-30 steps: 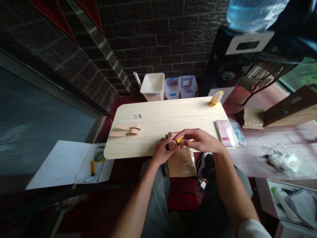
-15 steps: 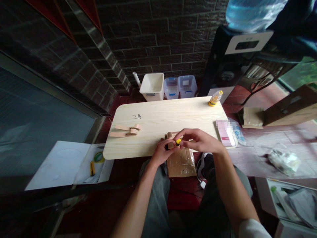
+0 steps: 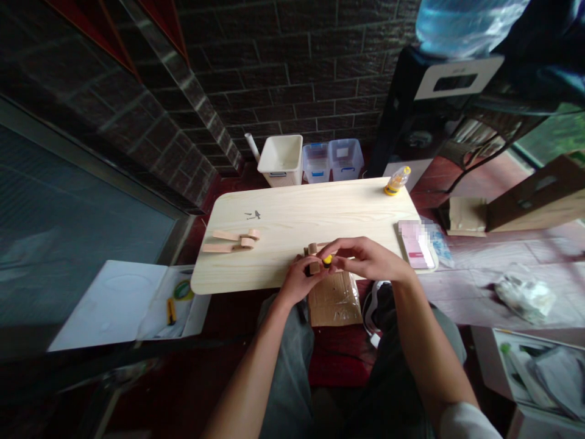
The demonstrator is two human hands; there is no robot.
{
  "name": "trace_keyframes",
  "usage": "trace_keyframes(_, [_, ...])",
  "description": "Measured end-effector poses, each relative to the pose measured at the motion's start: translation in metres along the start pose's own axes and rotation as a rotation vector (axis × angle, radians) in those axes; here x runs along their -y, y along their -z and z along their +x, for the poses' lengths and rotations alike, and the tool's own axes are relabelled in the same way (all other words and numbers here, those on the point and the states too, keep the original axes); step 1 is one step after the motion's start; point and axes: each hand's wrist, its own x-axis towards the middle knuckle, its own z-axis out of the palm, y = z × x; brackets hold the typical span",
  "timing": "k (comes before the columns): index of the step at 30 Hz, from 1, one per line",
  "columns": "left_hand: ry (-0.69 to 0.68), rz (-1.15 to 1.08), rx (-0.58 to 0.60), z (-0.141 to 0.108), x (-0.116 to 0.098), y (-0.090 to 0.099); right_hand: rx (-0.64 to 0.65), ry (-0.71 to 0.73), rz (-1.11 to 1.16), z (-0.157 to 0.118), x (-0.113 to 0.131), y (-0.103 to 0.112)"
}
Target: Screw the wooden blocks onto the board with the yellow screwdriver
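Note:
Near the front edge of the pale wooden table (image 3: 292, 210), my left hand (image 3: 299, 280) is closed on a small brown wooden piece (image 3: 314, 267). My right hand (image 3: 361, 259) pinches a small yellow and black object (image 3: 327, 260) just beside that piece. Another wooden part (image 3: 312, 248) shows behind my fingers; how the parts join is hidden. Two pale wooden pieces with rounded ends (image 3: 247, 243) lie at the table's left. Small dark bits (image 3: 254, 214) lie behind them.
A clear bottle with yellow ends (image 3: 397, 181) stands at the back right corner. A pink item (image 3: 414, 244) lies at the right edge. Below the front edge is a cardboard box (image 3: 336, 302). An open white case (image 3: 150, 305) sits at the left.
The yellow and black object and my right fingertips have shifted very slightly to the left. Both hands otherwise keep their places.

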Motion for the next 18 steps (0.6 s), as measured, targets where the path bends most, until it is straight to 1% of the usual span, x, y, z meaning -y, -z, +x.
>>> trace_keyframes(8, [0.014, 0.007, 0.001, 0.0001, 0.001, -0.0005, 0.012, 0.013, 0.029, -0.0003, -0.0031, 0.0015])
trace_keyframes(18, [0.03, -0.007, 0.024, 0.0013, 0.0009, 0.0015, -0.01, 0.006, -0.01, -0.0008, -0.0009, 0.0015])
